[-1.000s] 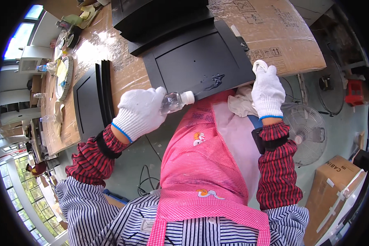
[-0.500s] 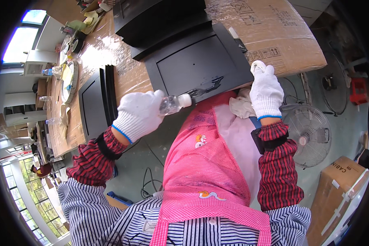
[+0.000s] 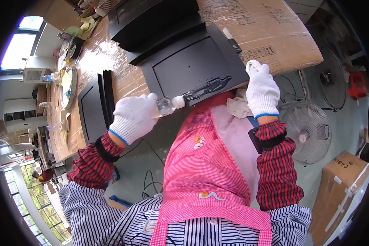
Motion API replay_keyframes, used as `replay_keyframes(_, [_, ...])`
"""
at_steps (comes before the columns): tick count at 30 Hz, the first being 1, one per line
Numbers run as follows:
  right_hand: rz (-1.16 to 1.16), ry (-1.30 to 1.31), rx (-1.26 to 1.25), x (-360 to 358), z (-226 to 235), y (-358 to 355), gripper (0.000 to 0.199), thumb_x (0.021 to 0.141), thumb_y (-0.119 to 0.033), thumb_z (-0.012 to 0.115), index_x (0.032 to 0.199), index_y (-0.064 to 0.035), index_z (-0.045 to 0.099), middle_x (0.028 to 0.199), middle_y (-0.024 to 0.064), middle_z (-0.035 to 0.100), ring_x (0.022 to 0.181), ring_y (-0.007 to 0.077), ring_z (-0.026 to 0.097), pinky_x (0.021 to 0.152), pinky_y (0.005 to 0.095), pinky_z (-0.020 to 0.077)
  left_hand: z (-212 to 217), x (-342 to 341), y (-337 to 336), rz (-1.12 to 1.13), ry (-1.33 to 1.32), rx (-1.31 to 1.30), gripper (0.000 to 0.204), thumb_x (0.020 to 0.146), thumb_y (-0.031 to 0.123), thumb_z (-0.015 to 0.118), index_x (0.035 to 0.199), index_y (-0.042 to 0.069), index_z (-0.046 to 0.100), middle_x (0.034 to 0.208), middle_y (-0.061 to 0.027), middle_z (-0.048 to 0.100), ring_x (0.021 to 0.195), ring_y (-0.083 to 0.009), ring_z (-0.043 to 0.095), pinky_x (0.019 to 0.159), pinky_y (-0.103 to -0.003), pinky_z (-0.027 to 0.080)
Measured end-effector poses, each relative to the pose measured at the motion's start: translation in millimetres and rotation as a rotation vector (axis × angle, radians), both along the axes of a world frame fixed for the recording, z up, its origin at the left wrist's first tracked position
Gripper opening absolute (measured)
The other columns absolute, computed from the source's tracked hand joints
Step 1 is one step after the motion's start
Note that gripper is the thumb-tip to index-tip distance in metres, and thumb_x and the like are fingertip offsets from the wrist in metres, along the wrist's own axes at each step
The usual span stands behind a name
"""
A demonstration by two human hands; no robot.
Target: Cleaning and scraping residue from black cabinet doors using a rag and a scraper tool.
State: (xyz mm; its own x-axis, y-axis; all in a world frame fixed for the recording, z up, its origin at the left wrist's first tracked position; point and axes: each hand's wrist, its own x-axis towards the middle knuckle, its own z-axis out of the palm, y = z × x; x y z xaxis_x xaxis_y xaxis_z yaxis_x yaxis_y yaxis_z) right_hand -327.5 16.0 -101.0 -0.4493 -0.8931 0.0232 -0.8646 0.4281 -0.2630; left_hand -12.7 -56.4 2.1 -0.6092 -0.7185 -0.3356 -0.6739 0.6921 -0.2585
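Observation:
My left hand (image 3: 133, 117), in a white knit glove, is wrapped round a clear plastic bottle (image 3: 166, 106). The bottle lies tilted almost level, its white cap end over the front edge of a black framed panel (image 3: 180, 61). From the cap, a streak of clear wet liquid (image 3: 209, 88) runs rightward along the panel's near border. At the panel's right edge is my right hand (image 3: 263, 88), also gloved, with its fingers curled closed; what they grip is hidden among white folds. A crumpled white cloth (image 3: 238, 107) hangs just left of that wrist, below the panel.
Larger black pieces (image 3: 155, 24) are stacked behind the panel on a plastic-wrapped cardboard tabletop (image 3: 283, 30). More black panels (image 3: 92, 106) stand at the left. A floor fan (image 3: 305, 135) and a cardboard box (image 3: 342, 176) are on the right; a cable (image 3: 147, 180) lies on the floor.
The bottle and my left hand have shifted slightly left. The wet streak is longer and broader, reaching further right. My right hand stays at the panel's edge; the view has shifted a little.

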Motion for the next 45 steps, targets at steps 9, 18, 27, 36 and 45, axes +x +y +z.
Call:
replay_keyframes(9, [0.010,0.055,0.051,0,1,-3,0.032,0.099,-0.013,0.055,0.130,-0.0154,0.063,0.119,0.0195,0.059,0.102,0.0404,0.069,0.083,0.0520,0.0572,0,69,-1,0.090,0.253,-0.020,0.044,0.080,0.032,0.084,0.112,0.009,0.065,0.093,-0.0125,0.074,0.085,-0.0322,0.074,0.073,-0.043,0.058])
replay_keyframes(18, [0.155,0.086,0.016,-15,32,-3,0.031,0.098,-0.016,0.060,0.128,-0.0100,0.062,0.111,0.0214,0.059,0.098,0.0434,0.068,0.081,0.0520,0.0556,-54,105,-98,0.370,1.366,0.098,0.048,0.090,0.001,0.079,0.133,0.005,0.058,0.117,-0.0049,0.069,0.104,-0.0162,0.069,0.091,-0.032,0.059])
replay_keyframes(27, [0.181,0.403,-0.053,94,12,-4,0.009,0.100,-0.021,0.055,0.107,-0.0163,0.056,0.075,0.0088,0.058,0.051,0.0274,0.061,0.047,0.0467,0.0500,-113,112,-111,0.771,1.754,0.068,0.051,0.094,0.014,0.081,0.137,-0.001,0.058,0.124,-0.0087,0.068,0.109,-0.0156,0.066,0.099,-0.030,0.053])
replay_keyframes(36, [0.545,0.294,-0.025,123,8,11,0.038,0.084,-0.027,0.072,0.118,-0.0125,0.064,0.083,0.0104,0.060,0.074,0.0272,0.062,0.060,0.0439,0.0519,-115,101,-55,0.989,1.445,-0.013,0.043,0.090,0.018,0.084,0.121,-0.001,0.061,0.108,-0.0083,0.070,0.100,-0.0162,0.069,0.092,-0.030,0.055])
replay_keyframes(45, [0.498,0.907,-0.040,183,-11,13,0.011,0.099,-0.015,0.058,0.109,-0.0126,0.060,0.077,0.0049,0.055,0.056,0.0200,0.054,0.047,0.0400,0.0459,-105,29,-88,0.424,0.739,-0.144,0.055,0.097,0.046,0.069,0.135,0.008,0.057,0.116,-0.0189,0.067,0.095,-0.0362,0.074,0.084,-0.049,0.060])
